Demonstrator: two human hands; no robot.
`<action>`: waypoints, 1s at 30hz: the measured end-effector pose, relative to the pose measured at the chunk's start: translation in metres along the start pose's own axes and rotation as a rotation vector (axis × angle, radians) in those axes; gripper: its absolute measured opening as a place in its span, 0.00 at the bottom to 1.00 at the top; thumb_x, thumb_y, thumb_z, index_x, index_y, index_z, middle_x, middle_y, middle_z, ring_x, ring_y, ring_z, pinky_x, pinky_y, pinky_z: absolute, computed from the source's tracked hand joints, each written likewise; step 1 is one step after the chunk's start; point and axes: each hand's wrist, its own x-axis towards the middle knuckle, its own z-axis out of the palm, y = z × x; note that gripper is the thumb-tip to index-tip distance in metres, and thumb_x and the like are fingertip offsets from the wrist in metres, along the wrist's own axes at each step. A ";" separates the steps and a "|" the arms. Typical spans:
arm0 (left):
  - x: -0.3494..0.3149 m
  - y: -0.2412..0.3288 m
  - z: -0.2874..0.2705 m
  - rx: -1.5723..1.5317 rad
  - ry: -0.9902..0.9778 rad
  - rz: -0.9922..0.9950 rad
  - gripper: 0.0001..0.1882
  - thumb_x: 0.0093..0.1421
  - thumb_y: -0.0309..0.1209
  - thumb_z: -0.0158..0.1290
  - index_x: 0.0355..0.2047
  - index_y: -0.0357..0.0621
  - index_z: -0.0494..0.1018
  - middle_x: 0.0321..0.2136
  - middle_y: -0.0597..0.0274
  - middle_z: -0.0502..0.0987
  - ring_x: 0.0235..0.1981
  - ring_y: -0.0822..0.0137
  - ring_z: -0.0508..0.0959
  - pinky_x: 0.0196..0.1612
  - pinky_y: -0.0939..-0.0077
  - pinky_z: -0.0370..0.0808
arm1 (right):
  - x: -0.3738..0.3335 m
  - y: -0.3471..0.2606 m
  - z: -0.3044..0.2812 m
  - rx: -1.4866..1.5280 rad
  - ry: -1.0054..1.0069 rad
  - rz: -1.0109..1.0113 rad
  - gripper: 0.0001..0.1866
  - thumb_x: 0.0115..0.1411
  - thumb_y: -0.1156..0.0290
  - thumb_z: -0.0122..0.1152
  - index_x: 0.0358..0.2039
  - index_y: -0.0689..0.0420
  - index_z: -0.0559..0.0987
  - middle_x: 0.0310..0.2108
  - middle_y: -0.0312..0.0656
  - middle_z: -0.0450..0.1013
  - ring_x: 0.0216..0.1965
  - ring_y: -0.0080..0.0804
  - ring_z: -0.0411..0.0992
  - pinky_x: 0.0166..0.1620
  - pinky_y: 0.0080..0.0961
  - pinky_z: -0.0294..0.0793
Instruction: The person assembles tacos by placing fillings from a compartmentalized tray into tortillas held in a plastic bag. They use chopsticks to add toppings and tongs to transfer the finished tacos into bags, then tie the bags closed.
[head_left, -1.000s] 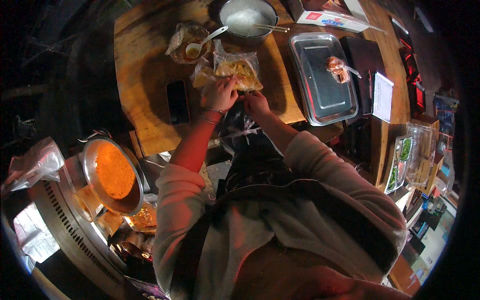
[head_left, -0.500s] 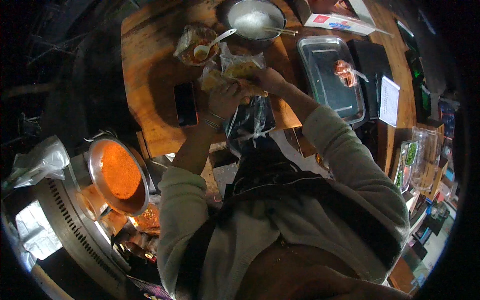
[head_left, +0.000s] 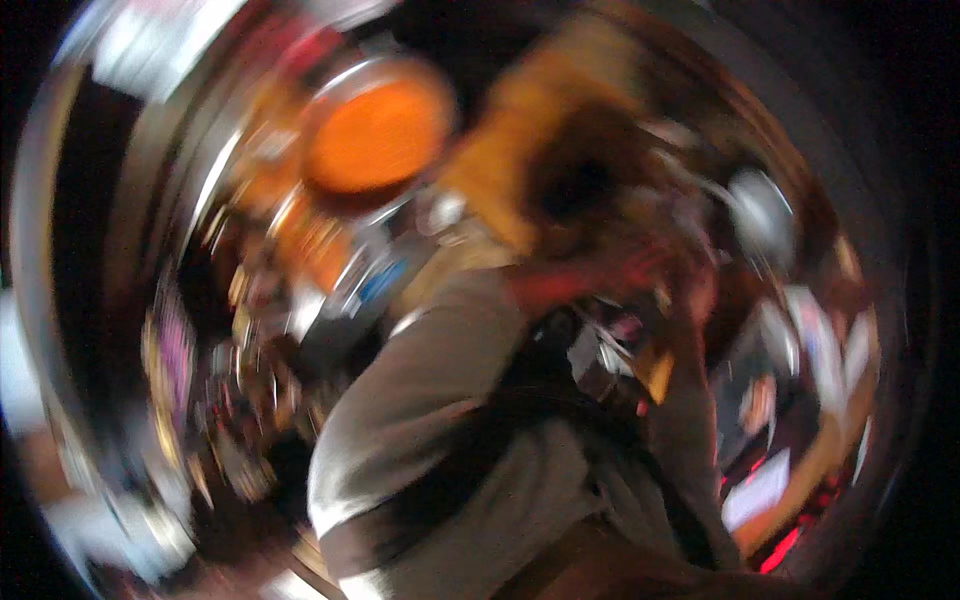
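Strong motion blur smears the whole view. My left hand (head_left: 645, 262) reaches over the wooden table (head_left: 515, 110), its forearm coming out of a rolled pale sleeve. Close beside it is my right hand (head_left: 695, 265), at the end of a forearm rising from below. Fingers cannot be made out on either hand, nor whether anything is between them. A dark shape, probably the phone (head_left: 583, 187), lies on the table left of the hands. Beyond them to the right stands a pale round bowl (head_left: 763, 215).
A metal bowl of orange contents (head_left: 380, 130) stands at the upper left, with blurred orange-filled containers (head_left: 315, 245) below it. At the lower right are a white paper sheet (head_left: 757, 490) and a smeared tray with a reddish item (head_left: 757, 403).
The head view has swung left and tilted, so the orange-filled bowl is now nearer the upper middle and the table farther right. The clear bags at my hands are no longer distinguishable.
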 end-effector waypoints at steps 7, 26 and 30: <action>-0.065 0.049 -0.116 -0.040 0.012 -0.621 0.15 0.53 0.39 0.42 0.36 0.44 0.70 0.39 0.53 0.70 0.40 0.60 0.70 0.38 0.65 0.69 | 0.024 -0.037 0.014 -0.397 -0.400 -0.899 0.24 0.56 0.52 0.41 0.37 0.61 0.74 0.35 0.44 0.71 0.34 0.32 0.69 0.34 0.25 0.69; -0.336 0.610 -0.188 1.386 1.692 -1.983 0.13 0.49 0.36 0.48 0.33 0.42 0.70 0.32 0.53 0.71 0.37 0.55 0.70 0.40 0.65 0.67 | -0.489 -0.182 0.322 -0.005 -2.311 -1.531 0.04 0.46 0.79 0.39 0.19 0.61 0.65 0.17 0.43 0.61 0.20 0.34 0.62 0.26 0.25 0.63; -0.277 0.649 -0.047 1.651 2.409 -2.118 0.15 0.49 0.37 0.47 0.33 0.39 0.71 0.32 0.51 0.72 0.37 0.56 0.71 0.42 0.66 0.67 | -0.625 -0.191 0.342 0.035 -2.653 -1.765 0.04 0.49 0.78 0.44 0.24 0.61 0.69 0.23 0.45 0.68 0.25 0.36 0.67 0.31 0.27 0.66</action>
